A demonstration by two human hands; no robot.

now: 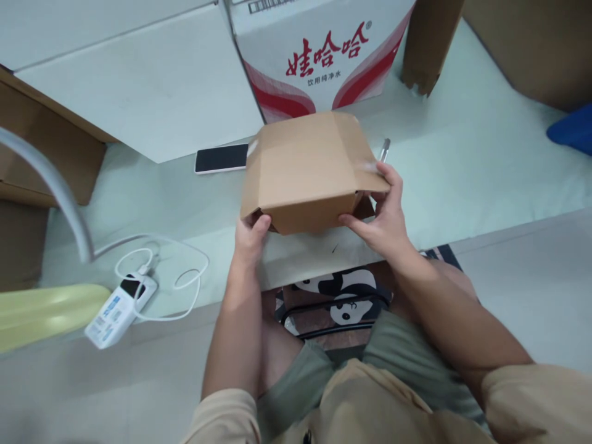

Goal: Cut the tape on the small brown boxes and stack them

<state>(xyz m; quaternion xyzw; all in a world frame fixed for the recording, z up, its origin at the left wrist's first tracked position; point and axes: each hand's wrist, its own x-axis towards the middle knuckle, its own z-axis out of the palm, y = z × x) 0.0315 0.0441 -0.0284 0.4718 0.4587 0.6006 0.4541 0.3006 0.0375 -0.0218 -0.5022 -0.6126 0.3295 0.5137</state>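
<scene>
A brown cardboard box is tilted between my two hands above the pale green surface, its flaps folded partly over the sides. My left hand grips its near left corner, the thumb on the front face. At the near right corner my right hand holds the box, thumb below and fingers on the side flap. A dark-screened phone lies just left of the box. Beyond my right hand lies a small clear and silver object, partly hidden.
Behind stands a white and red carton, beside a large white box. Brown cardboard stands at the back right. Front left are a white power bank with a looped cable and a yellow object. A blue object is far right.
</scene>
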